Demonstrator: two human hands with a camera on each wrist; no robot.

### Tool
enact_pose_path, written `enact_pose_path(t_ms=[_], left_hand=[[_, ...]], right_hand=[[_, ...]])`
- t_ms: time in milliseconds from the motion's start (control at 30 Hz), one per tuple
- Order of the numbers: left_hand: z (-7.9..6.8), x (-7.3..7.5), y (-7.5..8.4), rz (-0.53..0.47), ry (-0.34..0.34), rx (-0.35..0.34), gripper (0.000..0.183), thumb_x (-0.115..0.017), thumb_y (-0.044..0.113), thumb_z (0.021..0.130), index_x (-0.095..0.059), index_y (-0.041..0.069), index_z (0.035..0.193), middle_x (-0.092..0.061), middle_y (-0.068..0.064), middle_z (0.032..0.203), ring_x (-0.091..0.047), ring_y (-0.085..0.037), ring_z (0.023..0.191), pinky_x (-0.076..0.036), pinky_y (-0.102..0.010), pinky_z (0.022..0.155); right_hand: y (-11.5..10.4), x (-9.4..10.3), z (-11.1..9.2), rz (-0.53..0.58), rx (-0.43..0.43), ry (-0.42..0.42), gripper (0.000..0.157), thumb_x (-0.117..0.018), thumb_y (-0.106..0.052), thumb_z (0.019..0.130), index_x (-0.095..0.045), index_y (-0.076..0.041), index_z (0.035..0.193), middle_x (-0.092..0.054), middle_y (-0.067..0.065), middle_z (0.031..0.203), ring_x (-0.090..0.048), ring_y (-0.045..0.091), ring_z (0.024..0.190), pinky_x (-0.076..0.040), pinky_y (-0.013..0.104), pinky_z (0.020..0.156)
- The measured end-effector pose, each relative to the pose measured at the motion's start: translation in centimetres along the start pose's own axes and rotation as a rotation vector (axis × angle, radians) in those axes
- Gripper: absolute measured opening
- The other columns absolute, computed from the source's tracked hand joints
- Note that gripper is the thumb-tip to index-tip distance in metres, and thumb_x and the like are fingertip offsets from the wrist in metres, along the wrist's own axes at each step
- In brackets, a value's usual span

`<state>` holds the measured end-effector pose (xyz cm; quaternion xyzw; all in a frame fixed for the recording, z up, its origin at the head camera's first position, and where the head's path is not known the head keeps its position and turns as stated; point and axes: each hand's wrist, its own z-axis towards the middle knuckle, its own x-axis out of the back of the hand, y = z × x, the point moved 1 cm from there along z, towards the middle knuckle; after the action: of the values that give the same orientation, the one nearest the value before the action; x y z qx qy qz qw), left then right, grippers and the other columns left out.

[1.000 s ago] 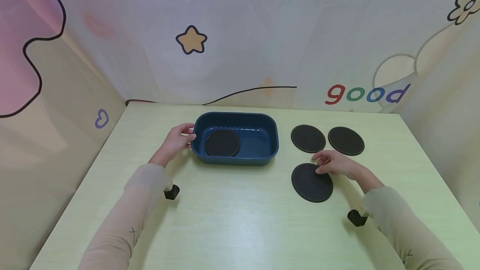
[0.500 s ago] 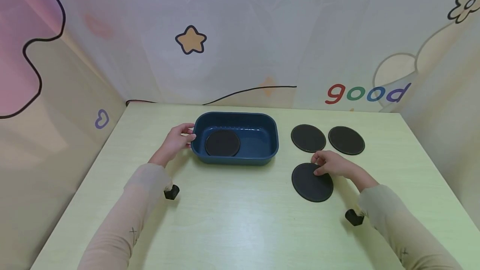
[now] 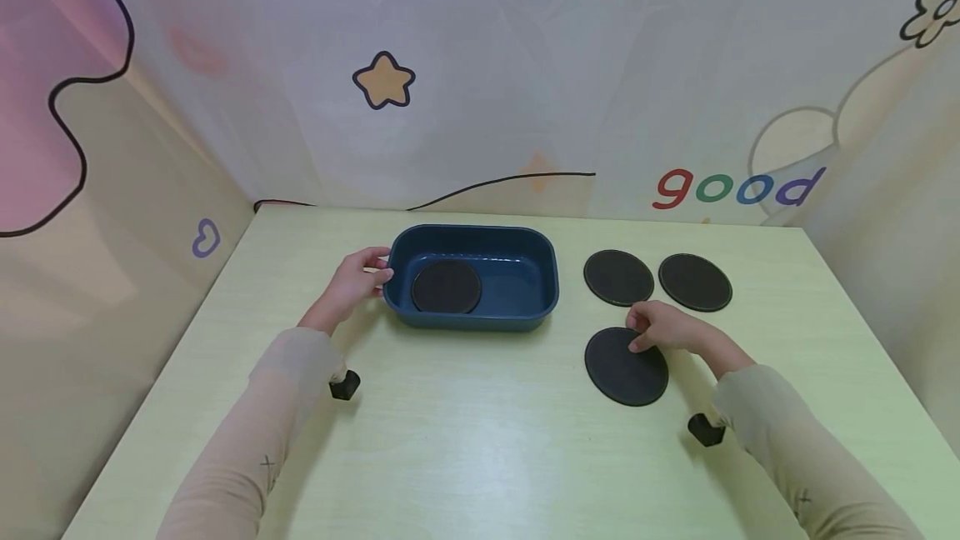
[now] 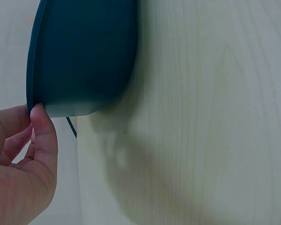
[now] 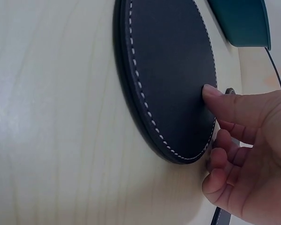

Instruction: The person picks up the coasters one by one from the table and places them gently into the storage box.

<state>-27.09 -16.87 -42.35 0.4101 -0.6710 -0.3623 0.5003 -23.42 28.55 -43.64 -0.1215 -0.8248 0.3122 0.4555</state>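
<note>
A deep blue rectangular dish (image 3: 517, 282) stands at the back middle, with one black round coaster (image 3: 446, 287) lying in its left half. At the dish's left end my left hand (image 3: 351, 283) pinches the rim, thumb outside as the left wrist view (image 4: 23, 164) shows. To the right, a black coaster (image 3: 622, 369) with white edge stitching lies on the table; its edge looks layered in the right wrist view. My right hand (image 3: 671, 327) has its thumb on top of this coaster (image 5: 173, 70) and its curled fingers at the far edge.
Two more black coasters lie side by side behind my right hand, a left one (image 3: 618, 277) and a right one (image 3: 695, 282). The pale wood table (image 3: 465, 440) ends at a printed cloth backdrop (image 3: 480, 107). A black block (image 3: 345, 385) hangs at each wrist.
My right hand's fingers have closed in at the far edge of the near coaster, and the right forearm has shifted slightly left. The left hand and the dish stay where they were.
</note>
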Motion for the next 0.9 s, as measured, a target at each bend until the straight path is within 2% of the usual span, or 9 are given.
enact_pose_path(t_ms=[300, 433, 633, 900], left_hand=[[-0.3, 0.0, 0.2, 0.014, -0.001, -0.012, 0.043, -0.049, 0.007, 0.089, -0.038, 0.004, 0.132, -0.043, -0.014, 0.11, -0.048, -0.014, 0.077, -0.048, -0.017, 0.06], [-0.4, 0.0, 0.3, 0.017, 0.001, -0.009, 0.043, -0.049, 0.007, 0.09, -0.038, 0.005, 0.132, -0.043, -0.015, 0.111, -0.048, -0.014, 0.077, -0.048, -0.016, 0.059], [-0.5, -0.1, 0.3, 0.008, 0.002, -0.013, 0.043, -0.049, 0.006, 0.089, -0.039, 0.004, 0.131, -0.043, -0.015, 0.11, -0.048, -0.013, 0.075, -0.047, -0.016, 0.058], [-0.3, 0.0, 0.2, 0.003, -0.001, -0.008, 0.043, -0.049, 0.008, 0.09, -0.038, 0.005, 0.132, -0.043, -0.015, 0.112, -0.048, -0.015, 0.079, -0.048, -0.017, 0.062]], right_hand=[[-0.7, 0.6, -0.3, -0.006, -0.009, -0.018, 0.027, -0.068, -0.007, 0.074, -0.046, 0.0, 0.088, -0.042, 0.006, 0.081, -0.04, 0.019, 0.076, -0.034, 0.028, 0.063], [-1.0, 0.9, -0.5, 0.025, -0.015, -0.029, 0.024, -0.065, -0.005, 0.076, -0.046, 0.0, 0.088, -0.042, 0.007, 0.082, -0.04, 0.02, 0.076, -0.034, 0.028, 0.061], [-1.6, 1.6, -1.0, 0.094, -0.029, -0.077, 0.02, -0.055, -0.001, 0.08, -0.048, 0.0, 0.098, -0.042, 0.007, 0.082, -0.042, 0.019, 0.07, -0.038, 0.029, 0.054], [-2.3, 2.5, -1.3, 0.195, -0.037, -0.156, 0.019, -0.049, 0.003, 0.081, -0.05, 0.001, 0.1, -0.042, 0.007, 0.08, -0.043, 0.02, 0.072, -0.041, 0.029, 0.057]])
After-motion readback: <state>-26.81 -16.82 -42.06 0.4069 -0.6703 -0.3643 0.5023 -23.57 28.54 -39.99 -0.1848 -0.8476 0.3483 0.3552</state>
